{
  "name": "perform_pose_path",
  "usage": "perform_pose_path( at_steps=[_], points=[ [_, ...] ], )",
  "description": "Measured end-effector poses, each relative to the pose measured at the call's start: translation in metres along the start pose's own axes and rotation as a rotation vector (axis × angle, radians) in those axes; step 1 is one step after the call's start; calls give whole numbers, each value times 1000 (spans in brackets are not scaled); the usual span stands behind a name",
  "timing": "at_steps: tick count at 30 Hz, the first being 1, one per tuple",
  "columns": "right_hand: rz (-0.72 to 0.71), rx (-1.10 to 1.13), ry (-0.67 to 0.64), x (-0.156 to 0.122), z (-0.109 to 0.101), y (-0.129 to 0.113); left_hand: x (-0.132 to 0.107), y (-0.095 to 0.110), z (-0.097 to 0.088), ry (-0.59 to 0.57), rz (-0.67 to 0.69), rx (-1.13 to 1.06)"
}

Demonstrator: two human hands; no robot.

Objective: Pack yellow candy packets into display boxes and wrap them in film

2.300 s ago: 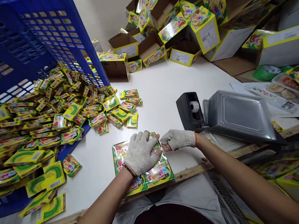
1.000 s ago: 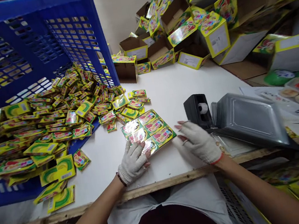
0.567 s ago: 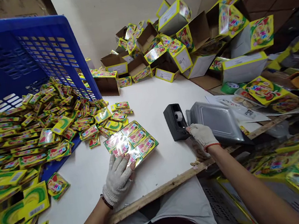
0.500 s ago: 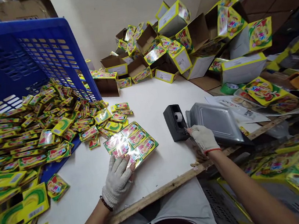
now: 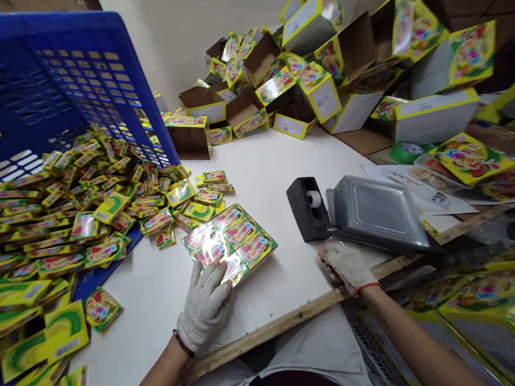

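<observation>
In the head view, the right hand [image 5: 344, 264] in its white knit glove has just slipped from the front end of the black plastic tape holder [image 5: 305, 212] to a spot just below it, close to the wooden table edge [image 5: 277, 336]. Its fingers are curled in, but I cannot tell if they grip anything. This may mean it is pulling off a bit from the white tape roll [image 5: 314, 199], though no strip shows clearly. The left hand [image 5: 204, 306], gloved the same way, has stayed put: its fingers are spread and grasp nothing, with the tips resting on the near corner of the flat, shiny, green-and-pink block of little boxes [image 5: 232, 238]. That block lies on the white table [image 5: 258, 167], seemingly kept steady, between the tape holder and the heap of small yellow-green boxes [image 5: 96, 203].
</observation>
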State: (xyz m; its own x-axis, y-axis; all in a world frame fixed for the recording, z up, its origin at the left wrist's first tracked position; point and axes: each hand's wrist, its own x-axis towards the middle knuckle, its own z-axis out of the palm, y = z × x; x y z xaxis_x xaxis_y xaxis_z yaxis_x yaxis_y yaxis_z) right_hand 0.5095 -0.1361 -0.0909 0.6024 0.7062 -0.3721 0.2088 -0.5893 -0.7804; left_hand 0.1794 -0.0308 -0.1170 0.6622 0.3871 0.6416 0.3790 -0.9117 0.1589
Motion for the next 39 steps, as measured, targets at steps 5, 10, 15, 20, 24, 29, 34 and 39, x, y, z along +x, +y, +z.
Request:
perform_pose_path(
  at_steps=[5, 10, 15, 20, 24, 29, 34, 39],
  points=[
    [-82, 119, -431, -39, 59, -26, 4, 6, -5, -67, -52, 3],
    [-40, 436, -643, -65, 122, -47, 6, 10, -6, -48, -121, -31],
    [13, 490, -594, -66, 137, -47, 5, 10, -5, -70, -105, -23],
    [101, 495, -587, -65, 138, -42, 13, 18, -13, -194, -97, 71],
    [164, 534, -604, -64, 142, -40, 21, 26, -8, -122, -230, 29],
    [275, 553, -607, -69, 132, -35, 20, 27, 14, 72, -240, 100],
    [331, 616, -495, -71, 118, -36, 25, 24, 3, -38, -246, 3],
    [146, 544, -460, -51, 111, -56, 52, -32, -14, 49, -574, -64]
  ],
)
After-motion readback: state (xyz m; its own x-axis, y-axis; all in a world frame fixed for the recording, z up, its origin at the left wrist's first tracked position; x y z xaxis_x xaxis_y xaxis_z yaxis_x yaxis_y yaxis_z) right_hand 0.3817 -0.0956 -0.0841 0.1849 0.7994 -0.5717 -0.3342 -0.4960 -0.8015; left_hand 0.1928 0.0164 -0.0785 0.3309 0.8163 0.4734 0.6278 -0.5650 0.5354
